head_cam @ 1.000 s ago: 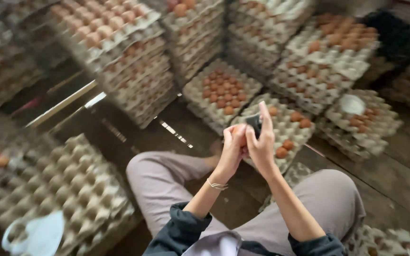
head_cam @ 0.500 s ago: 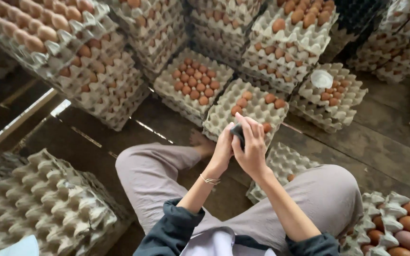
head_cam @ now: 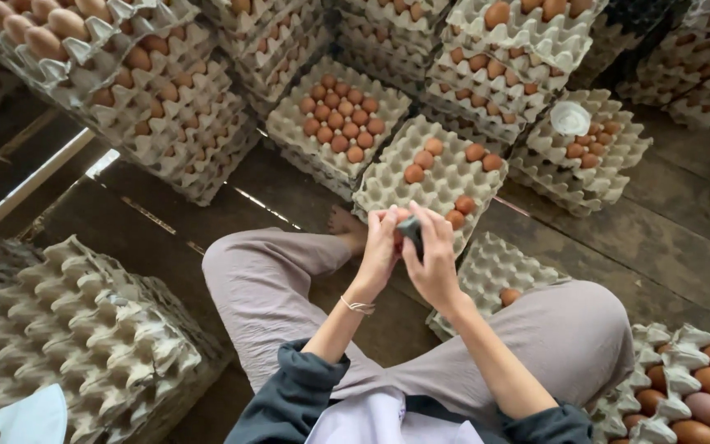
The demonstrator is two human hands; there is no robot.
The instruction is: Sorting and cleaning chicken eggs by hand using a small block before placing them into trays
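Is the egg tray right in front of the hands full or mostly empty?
Mostly empty. The egg tray beyond the left hand and right hand holds only a few brown eggs; most cups are bare.

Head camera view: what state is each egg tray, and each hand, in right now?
Grey pulp tray of brown eggs: about half filled.
Grey pulp tray before the hands: mostly empty, seven eggs.
Stack of grey pulp trays at left: empty.
Left hand: closed on something small.
Right hand: gripping a small dark object.
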